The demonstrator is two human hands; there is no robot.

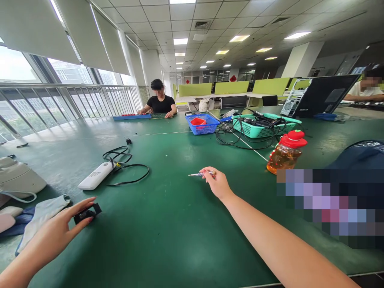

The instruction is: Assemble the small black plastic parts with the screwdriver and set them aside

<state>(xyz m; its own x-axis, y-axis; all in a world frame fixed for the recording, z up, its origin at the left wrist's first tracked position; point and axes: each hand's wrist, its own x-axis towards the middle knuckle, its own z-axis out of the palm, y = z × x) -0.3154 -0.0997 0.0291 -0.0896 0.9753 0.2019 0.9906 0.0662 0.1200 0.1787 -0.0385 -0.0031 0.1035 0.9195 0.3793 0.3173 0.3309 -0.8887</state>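
My left hand (67, 224) is at the lower left, its thumb and fingers gripping the sides of a small black object (88, 214) low over the green table. Near the middle, my right hand (216, 182) pinches a thin screwdriver (198, 174) with a clear handle; its metal tip points left. Beyond my left hand lies a white power bank (96, 176) with a black cable (147, 173) looped beside it. Grey-white and blue cloth (45, 216) rests next to my left wrist.
A bottle with a red lid (285, 154) stands at the right. Farther back are a blue basket (202, 129) and a green basket (253, 131) of cables. A computer case (324, 96) leans behind them. One person (162, 103) sits across the green table (168, 240).
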